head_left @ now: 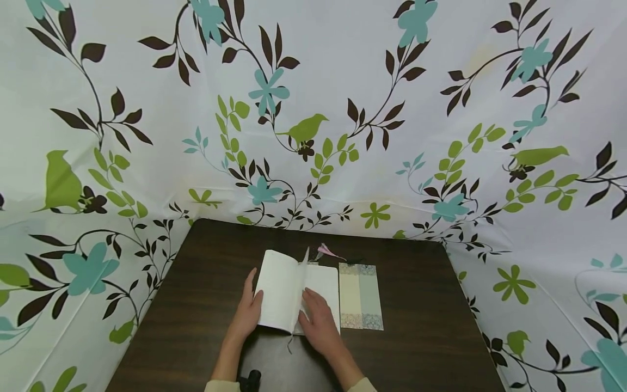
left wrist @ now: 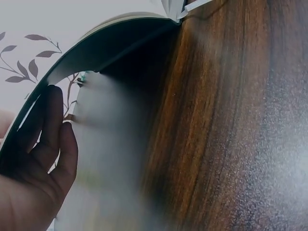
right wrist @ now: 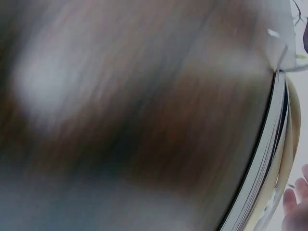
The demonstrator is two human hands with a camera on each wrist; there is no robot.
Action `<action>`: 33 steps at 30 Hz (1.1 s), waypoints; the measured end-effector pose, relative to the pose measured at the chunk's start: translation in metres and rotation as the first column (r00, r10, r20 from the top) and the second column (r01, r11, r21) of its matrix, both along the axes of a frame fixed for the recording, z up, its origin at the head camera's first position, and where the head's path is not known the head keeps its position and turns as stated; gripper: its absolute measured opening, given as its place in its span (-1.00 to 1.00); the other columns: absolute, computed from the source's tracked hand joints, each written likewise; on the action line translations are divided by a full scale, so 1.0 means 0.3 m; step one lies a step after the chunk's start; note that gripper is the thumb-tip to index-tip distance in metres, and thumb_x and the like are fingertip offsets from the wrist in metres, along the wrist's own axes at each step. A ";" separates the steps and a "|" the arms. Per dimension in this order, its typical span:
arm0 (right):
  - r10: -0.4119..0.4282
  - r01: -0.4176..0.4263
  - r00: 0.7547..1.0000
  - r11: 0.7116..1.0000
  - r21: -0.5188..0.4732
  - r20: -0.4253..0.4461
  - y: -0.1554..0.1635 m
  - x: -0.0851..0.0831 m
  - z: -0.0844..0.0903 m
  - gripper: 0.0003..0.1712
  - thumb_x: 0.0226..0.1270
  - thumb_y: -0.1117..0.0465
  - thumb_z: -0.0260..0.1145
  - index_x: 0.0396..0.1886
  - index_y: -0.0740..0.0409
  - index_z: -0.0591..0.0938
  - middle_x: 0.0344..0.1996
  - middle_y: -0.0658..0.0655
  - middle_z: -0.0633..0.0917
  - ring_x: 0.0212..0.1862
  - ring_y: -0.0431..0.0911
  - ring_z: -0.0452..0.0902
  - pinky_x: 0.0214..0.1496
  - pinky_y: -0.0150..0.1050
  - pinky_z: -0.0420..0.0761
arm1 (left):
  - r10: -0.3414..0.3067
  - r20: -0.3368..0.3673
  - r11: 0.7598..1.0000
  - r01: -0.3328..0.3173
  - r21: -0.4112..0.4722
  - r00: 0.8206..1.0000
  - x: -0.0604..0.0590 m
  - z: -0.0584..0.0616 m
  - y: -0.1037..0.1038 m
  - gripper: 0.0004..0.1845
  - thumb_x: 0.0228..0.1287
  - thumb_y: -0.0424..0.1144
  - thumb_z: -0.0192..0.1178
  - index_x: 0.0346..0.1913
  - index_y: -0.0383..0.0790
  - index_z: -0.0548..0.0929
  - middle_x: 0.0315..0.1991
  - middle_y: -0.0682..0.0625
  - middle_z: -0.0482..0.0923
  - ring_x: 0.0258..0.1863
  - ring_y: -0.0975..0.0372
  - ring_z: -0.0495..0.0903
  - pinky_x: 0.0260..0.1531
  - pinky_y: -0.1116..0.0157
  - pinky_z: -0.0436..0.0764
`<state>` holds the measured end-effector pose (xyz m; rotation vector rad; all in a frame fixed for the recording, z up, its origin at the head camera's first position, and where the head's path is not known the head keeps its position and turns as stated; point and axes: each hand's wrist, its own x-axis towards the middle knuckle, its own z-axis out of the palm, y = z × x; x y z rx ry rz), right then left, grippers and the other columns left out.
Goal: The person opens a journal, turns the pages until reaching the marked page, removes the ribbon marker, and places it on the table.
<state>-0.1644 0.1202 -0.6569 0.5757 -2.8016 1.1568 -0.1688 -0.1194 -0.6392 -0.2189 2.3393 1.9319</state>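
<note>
While its pages arch, notebook [head_left: 294, 294] gripped by left hand [head_left: 247, 313], right hand [head_left: 319, 321] flat on it.

Head view sits high, looking forward and down across the dark brown wooden bench [head_left: 416, 305] to the floral-printed white curtain [head_left: 343, 71] behind, all held at a distance. Left wrist view is low at bench level, very close, peering under the lifted cover of the open white-paged notebook [left wrist: 110, 38]. Right wrist view skims the bench too, blurred, catching the same notebook's page edges [right wrist: 262, 159] from the opposite side.
</note>
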 end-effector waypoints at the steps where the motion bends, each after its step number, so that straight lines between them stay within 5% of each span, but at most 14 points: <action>1: 0.022 -0.022 1.000 1.000 0.013 -0.003 -0.011 0.002 0.000 -0.38 0.60 0.16 0.30 0.58 0.14 0.48 0.52 0.20 0.53 0.53 0.20 0.42 0.45 0.31 0.45 | 0.002 0.000 1.000 -0.002 -0.003 1.000 -0.001 0.000 0.001 -0.33 0.81 -0.17 -0.17 0.78 -0.02 -0.13 0.76 -0.28 -0.11 0.68 -0.28 0.07 0.54 -0.33 0.19; 4: 0.082 -0.082 0.997 0.996 0.045 0.010 -0.037 0.010 -0.002 -0.38 0.62 0.10 0.29 0.60 -0.01 0.49 0.52 0.14 0.54 0.51 0.15 0.46 0.43 0.27 0.49 | 0.007 0.001 1.000 -0.007 0.003 1.000 0.001 0.001 0.004 -0.38 0.81 -0.17 -0.16 0.75 -0.13 0.01 0.65 -0.34 0.19 0.47 -0.21 0.42 0.37 -0.17 0.44; 7: 0.131 -0.131 0.991 0.989 0.074 0.004 -0.054 0.017 -0.002 -0.40 0.63 0.06 0.28 0.59 -0.12 0.50 0.53 0.14 0.53 0.49 0.17 0.48 0.39 0.28 0.53 | 0.002 -0.003 1.000 -0.002 0.026 1.000 0.004 0.003 0.005 -0.43 0.80 -0.18 -0.15 0.71 -0.18 0.12 0.55 -0.33 0.36 0.31 -0.08 0.55 0.24 0.01 0.52; 18: 0.177 -0.177 0.984 0.979 0.104 0.007 -0.068 0.021 -0.005 -0.44 0.64 0.00 0.26 0.56 -0.34 0.53 0.56 0.17 0.49 0.48 0.22 0.49 0.30 0.35 0.55 | 0.024 0.041 0.998 -0.026 0.064 0.999 -0.004 0.010 0.007 -0.42 0.81 0.09 -0.21 0.60 -0.19 0.34 0.27 -0.25 0.61 0.12 0.08 0.63 0.11 0.14 0.56; 24: 0.202 -0.204 0.979 0.965 0.164 0.028 -0.052 0.011 0.001 -0.39 0.64 -0.01 0.26 0.61 -0.23 0.46 0.57 0.12 0.48 0.48 0.13 0.52 0.31 0.30 0.58 | 0.002 0.032 0.999 -0.004 0.043 0.999 -0.001 0.015 0.007 -0.52 0.81 -0.10 -0.13 0.57 -0.23 0.34 0.22 -0.27 0.63 0.06 0.07 0.65 0.04 0.13 0.56; 33: 0.116 -0.147 0.983 0.964 0.222 0.145 0.027 -0.027 -0.006 -0.36 0.67 0.00 0.21 0.65 -0.06 0.41 0.50 0.04 0.59 0.49 0.05 0.52 0.47 0.18 0.50 | -0.020 0.038 0.999 0.018 0.028 0.999 -0.006 0.019 0.002 -0.51 0.80 -0.13 -0.13 0.59 -0.22 0.31 0.31 -0.27 0.55 0.16 0.01 0.57 0.15 0.09 0.49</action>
